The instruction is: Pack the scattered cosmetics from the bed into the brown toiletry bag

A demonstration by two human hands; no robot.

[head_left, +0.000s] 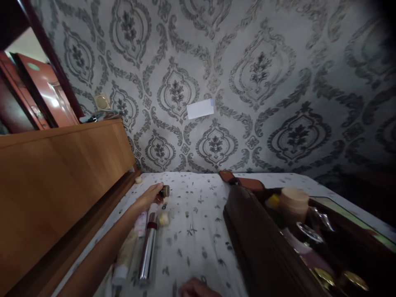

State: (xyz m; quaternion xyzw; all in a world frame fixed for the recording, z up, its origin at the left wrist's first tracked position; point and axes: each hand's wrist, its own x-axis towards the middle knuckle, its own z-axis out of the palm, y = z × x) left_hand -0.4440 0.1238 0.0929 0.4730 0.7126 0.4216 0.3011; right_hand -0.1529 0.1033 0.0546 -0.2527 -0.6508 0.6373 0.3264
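My left hand (152, 195) reaches over the patterned white sheet (198, 222) and grips a small dark jar (166, 190) with a brownish lid. Just below it lie a small yellowish jar (163, 219), a silver tube (148, 247) with a dark red band, and a pale tube (123, 262) with a white cap. Only part of my right hand (198, 288) shows at the bottom edge, blurred, near the sheet; its fingers are not clear.
An open dark brown bag (253, 239) stands at the right, holding a beige-lidded jar (293, 204) and several shiny items. A wooden board (68, 185) borders the left side. Behind is a patterned wall (216, 82) with a white switch plate (200, 109).
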